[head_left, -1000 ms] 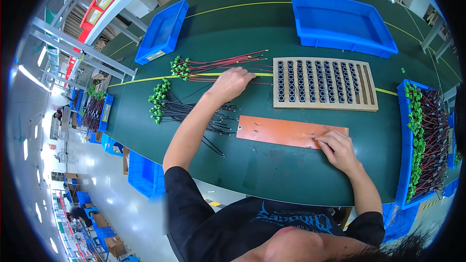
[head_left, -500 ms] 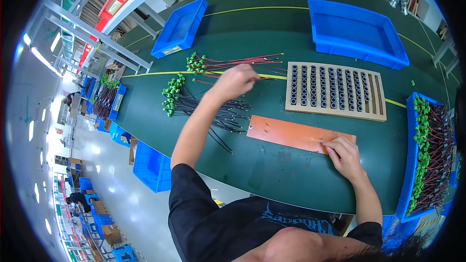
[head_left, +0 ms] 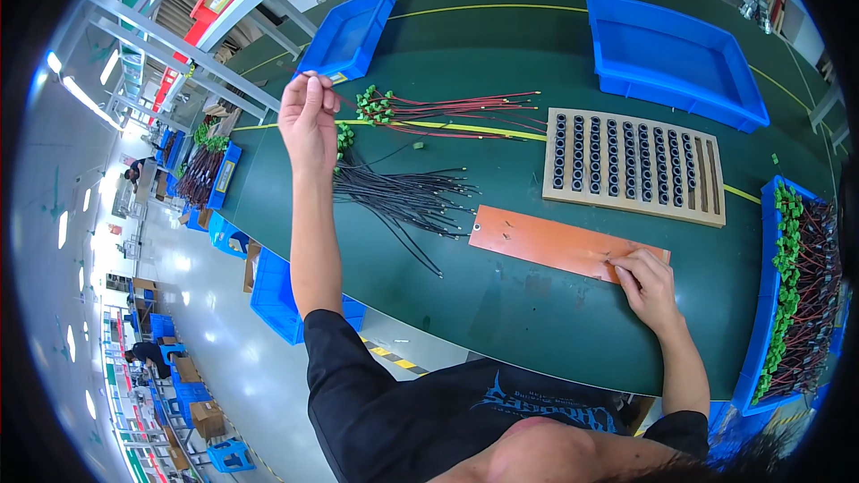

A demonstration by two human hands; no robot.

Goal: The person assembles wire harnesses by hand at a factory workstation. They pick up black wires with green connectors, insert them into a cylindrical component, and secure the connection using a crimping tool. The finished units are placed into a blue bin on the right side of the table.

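Note:
My left hand (head_left: 310,125) is raised at the left, its fingers pinched together just in front of a blue tray (head_left: 353,36). A thin reddish streak shows beside the fingertips, but what they hold is too small to make out. Right of it lie red wires (head_left: 465,105) with green connectors (head_left: 374,105); nearer me spreads a bundle of black wires (head_left: 403,195), also with green connectors. My right hand (head_left: 651,290) rests at the right end of an orange board (head_left: 546,240), fingertips pinched on something tiny and dark. Small dark bits lie on the board's left end.
A wooden rack (head_left: 635,206) with rows of black cylindrical parts stands beyond the board. Behind it is a large blue tray (head_left: 680,49). A blue bin (head_left: 765,304) full of green-ended wires is at the right, another bin (head_left: 224,174) at the far left.
My left hand has moved from above the wires to the left and away from me, turning upward. My right hand stays at the orange board. The view has shifted slightly.

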